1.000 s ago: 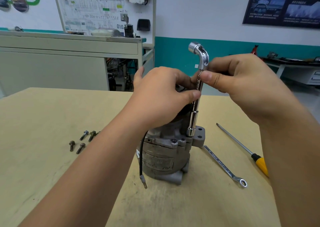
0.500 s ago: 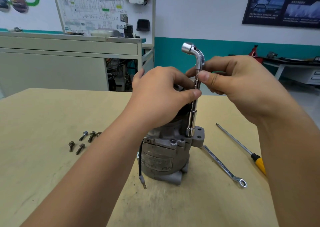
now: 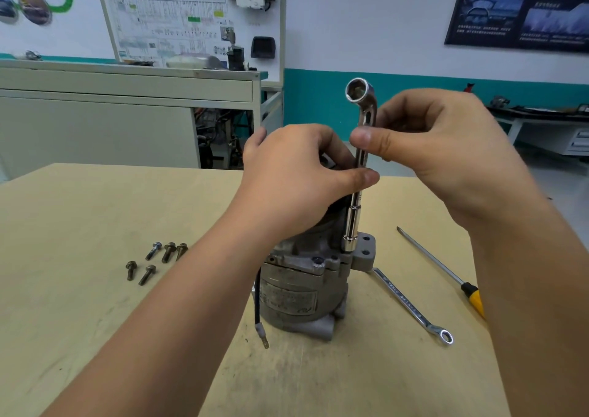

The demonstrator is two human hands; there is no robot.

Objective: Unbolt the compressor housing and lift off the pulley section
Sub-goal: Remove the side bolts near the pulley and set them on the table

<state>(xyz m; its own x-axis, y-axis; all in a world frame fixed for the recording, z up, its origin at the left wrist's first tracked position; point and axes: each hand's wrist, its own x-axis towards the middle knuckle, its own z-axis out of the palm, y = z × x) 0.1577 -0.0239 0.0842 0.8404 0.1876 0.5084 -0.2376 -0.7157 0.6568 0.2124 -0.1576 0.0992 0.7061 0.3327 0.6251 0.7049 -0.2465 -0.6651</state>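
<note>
A grey metal compressor (image 3: 296, 292) stands upright on the wooden table (image 3: 79, 225), a black wire hanging down its front. A chrome L-shaped socket wrench (image 3: 353, 225) stands nearly upright with its lower socket seated on the housing top by the mounting ear. My left hand (image 3: 296, 177) covers the compressor's top, its thumb against the wrench shaft. My right hand (image 3: 439, 152) pinches the shaft just below the bend. The wrench's upper socket opening faces me. The pulley section is hidden under my left hand.
Several removed bolts (image 3: 156, 260) lie on the table left of the compressor. A combination wrench (image 3: 411, 305) and a yellow-handled screwdriver (image 3: 446, 273) lie to its right. A grey cabinet (image 3: 95, 113) and a diagram board (image 3: 191, 18) stand behind the table.
The wrench has turned about its shaft: its bent upper end swung from pointing left-away round to facing me. My right hand's fingers shifted with it. The compressor stayed put.
</note>
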